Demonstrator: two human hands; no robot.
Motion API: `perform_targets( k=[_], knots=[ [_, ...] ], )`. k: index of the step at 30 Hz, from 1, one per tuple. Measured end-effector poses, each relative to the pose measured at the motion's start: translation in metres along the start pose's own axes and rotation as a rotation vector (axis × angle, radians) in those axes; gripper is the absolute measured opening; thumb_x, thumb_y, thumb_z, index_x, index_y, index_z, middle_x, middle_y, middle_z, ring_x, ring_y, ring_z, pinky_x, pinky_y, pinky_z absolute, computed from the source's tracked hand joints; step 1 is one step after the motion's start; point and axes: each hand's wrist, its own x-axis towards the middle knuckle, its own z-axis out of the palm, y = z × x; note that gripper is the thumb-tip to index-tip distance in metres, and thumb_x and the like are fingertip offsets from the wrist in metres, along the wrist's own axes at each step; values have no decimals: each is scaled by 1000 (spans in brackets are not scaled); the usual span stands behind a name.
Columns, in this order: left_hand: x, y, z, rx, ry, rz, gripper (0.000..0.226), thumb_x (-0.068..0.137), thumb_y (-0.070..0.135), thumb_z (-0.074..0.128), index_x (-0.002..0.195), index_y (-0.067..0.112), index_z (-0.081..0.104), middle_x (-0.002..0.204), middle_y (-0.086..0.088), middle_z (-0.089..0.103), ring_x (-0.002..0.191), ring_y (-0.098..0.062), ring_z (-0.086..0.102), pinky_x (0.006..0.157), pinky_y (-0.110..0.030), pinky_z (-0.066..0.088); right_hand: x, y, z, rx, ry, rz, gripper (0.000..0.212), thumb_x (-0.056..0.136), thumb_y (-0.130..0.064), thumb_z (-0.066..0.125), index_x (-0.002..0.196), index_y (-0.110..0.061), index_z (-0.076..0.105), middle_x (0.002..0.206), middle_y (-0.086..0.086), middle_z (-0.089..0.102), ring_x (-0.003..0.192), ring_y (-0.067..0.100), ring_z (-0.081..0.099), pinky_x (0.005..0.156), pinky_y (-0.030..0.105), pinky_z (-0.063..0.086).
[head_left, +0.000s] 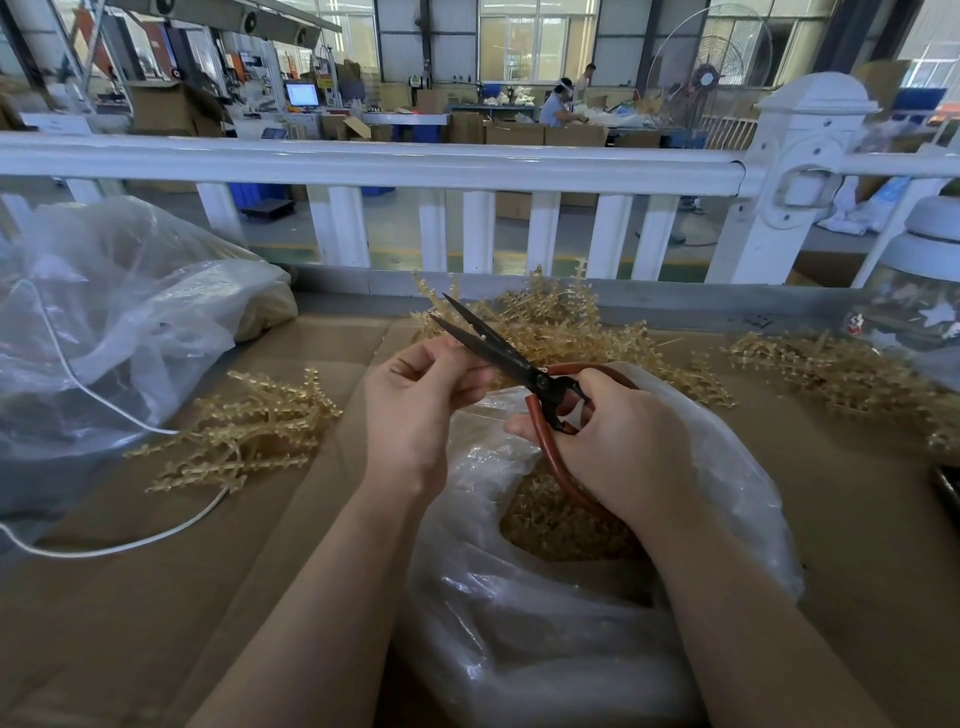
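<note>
Clear bag (519, 597) of cut bits sits right under both wrists. Right hand (618, 441) grips the scissors (498, 348) by the red handles, blades apart. Left hand (415, 400) pinches a tiny piece (483, 339) between the blades, too small to make out. Past the fingertips there's a tan plastic sprig pile (561, 317), then a white railing (415, 166).

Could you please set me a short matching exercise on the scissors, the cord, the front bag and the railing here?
Things: 1 scissors; 2 white cord; 3 front clear bag; 4 white railing.
States: A behind the cardboard; B holds small tan pieces; C in the right hand, blades open; D curved on the cardboard, left.
Pairs: 1-C; 2-D; 3-B; 4-A.
</note>
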Motion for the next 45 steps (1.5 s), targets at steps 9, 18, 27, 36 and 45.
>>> perform_targets(
  k=[9, 18, 27, 36, 45],
  knots=[
    [-2, 0, 1, 8, -42, -12, 18, 88, 2, 66, 74, 12, 74, 71, -6, 73, 64, -11, 67, 63, -21, 53, -1, 3, 1, 12, 40, -33, 65, 69, -91, 40, 82, -32, 61, 63, -26, 46, 58, -9, 46, 50, 9, 32],
    [-1, -1, -2, -9, -74, 29, 13, 89, 5, 67, 77, 9, 71, 68, -6, 70, 64, -12, 66, 64, -21, 53, -1, 4, 1, 34, 33, -42, 55, 68, -93, 41, 82, -42, 53, 62, -28, 45, 57, -11, 47, 47, 8, 27],
    [-1, -1, 0, -15, -69, 34, 12, 89, 4, 66, 78, 7, 70, 67, -6, 70, 63, -11, 66, 63, -20, 54, -1, 6, 2, 55, 42, -47, 61, 68, -92, 41, 73, -33, 54, 61, -22, 49, 55, -4, 50, 48, 10, 30],
    [-2, -1, 1, -32, -41, 28, 6, 88, 2, 66, 84, 1, 70, 69, -7, 71, 62, -11, 66, 62, -20, 54, -1, 8, 5, 73, 11, -55, 69, 69, -89, 45, 81, -24, 66, 68, -19, 60, 61, -1, 56, 53, 14, 46],
    [-1, -3, 0, -12, -29, 50, 4, 88, 1, 67, 87, -2, 69, 67, -7, 71, 61, -12, 66, 62, -21, 53, -1, 7, 4, 64, 24, -45, 64, 69, -88, 49, 76, -25, 63, 65, -19, 59, 59, -4, 54, 51, 10, 39]
  ],
)
